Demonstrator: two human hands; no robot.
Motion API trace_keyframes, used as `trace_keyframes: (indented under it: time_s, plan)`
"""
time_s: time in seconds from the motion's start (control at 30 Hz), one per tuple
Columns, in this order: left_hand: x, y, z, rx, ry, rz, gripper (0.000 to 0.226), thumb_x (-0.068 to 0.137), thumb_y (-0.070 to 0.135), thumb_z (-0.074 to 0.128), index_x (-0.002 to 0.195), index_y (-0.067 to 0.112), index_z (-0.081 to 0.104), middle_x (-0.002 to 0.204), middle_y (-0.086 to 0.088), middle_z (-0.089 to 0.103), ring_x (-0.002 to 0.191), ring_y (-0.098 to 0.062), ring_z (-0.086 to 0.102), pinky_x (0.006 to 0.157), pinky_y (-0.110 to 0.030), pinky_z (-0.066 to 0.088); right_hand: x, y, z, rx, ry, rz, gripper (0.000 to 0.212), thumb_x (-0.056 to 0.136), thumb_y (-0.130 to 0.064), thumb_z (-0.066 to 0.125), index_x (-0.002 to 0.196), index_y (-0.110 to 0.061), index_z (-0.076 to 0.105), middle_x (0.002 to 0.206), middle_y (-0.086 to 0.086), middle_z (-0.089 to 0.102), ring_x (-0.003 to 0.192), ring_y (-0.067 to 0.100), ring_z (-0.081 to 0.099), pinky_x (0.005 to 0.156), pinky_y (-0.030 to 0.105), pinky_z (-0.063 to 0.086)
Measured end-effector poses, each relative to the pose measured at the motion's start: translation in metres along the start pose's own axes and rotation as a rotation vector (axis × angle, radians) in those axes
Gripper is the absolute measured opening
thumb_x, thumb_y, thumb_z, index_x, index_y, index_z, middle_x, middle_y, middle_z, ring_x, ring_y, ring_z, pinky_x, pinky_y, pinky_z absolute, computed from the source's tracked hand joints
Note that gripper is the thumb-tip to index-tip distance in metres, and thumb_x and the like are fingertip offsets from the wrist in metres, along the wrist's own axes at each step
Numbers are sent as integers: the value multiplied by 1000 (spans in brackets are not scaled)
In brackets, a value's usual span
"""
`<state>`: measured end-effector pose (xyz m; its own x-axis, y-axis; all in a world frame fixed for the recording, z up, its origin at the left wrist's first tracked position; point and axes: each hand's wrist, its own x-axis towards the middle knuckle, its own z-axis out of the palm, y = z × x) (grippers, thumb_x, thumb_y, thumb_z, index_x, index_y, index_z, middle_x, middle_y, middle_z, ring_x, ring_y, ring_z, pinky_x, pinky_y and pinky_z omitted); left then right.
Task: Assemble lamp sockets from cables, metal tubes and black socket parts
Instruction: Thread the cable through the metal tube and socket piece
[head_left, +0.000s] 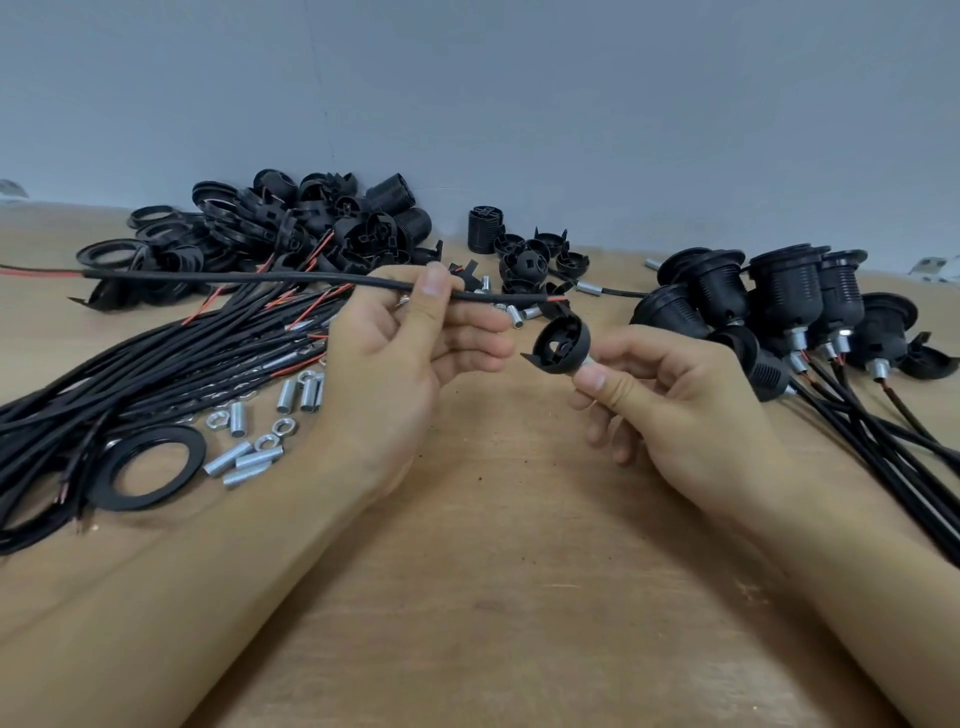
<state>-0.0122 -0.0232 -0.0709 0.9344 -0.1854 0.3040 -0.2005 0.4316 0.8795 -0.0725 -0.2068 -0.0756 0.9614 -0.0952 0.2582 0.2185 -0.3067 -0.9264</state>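
Spreading across the wooden table (493, 597), a bundle of cables (130, 379) lies at left, a heap of black socket parts (270, 223) sits behind it, and finished sockets (779, 306) cluster at right. The left hand (405, 358) pinches one cable (260, 278) between thumb and curled fingers, its red-tipped end pointing right. The right hand (670, 400) pinches a metal tube (587, 366) carrying a black cap (561, 345), just below the cable's end; loose tubes (244, 462) lie near the left wrist.
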Motion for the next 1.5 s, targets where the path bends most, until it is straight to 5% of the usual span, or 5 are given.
trace_keyframes:
  time_s: [0.27, 0.8, 1.0, 1.33, 1.5]
  plan:
    - [1, 3, -2, 42, 95, 155, 19, 106, 9, 38, 92, 6, 49, 66, -9, 68, 54, -21, 62, 56, -31, 52, 1, 1, 1, 91, 26, 1, 16, 82, -25, 66, 92, -14, 72, 69, 3, 68, 52, 14, 58, 40, 24, 43]
    - [-9, -5, -1, 375, -110, 351, 12, 100, 10, 44, 90, 15, 49, 67, -7, 66, 54, -20, 60, 54, -30, 50, 0, 2, 1, 25, -14, -27, 7, 87, -13, 69, 89, -17, 74, 68, 2, 69, 51, 9, 58, 41, 22, 44]
    - [-2, 1, -7, 262, -113, 145, 17, 94, 18, 49, 86, 5, 56, 60, 0, 62, 56, -19, 53, 56, -27, 46, -1, -1, -1, -27, -15, -84, 12, 82, -31, 66, 89, -27, 75, 70, 2, 69, 52, 11, 59, 43, 27, 48]
    - [0, 0, -5, 182, -51, 25, 15, 98, 13, 52, 87, 6, 60, 62, -1, 65, 54, -15, 53, 56, -25, 47, -6, -6, 5, -63, -15, -92, 12, 84, -29, 69, 90, -24, 78, 70, 2, 69, 54, 11, 58, 46, 27, 47]
    - [-7, -7, -1, 497, -143, 68, 15, 89, 30, 67, 88, 16, 71, 71, 1, 67, 61, -11, 54, 59, -30, 46, -9, -4, 8, -94, -35, -65, 10, 84, -29, 71, 91, -27, 77, 69, -2, 70, 53, 9, 60, 50, 19, 46]
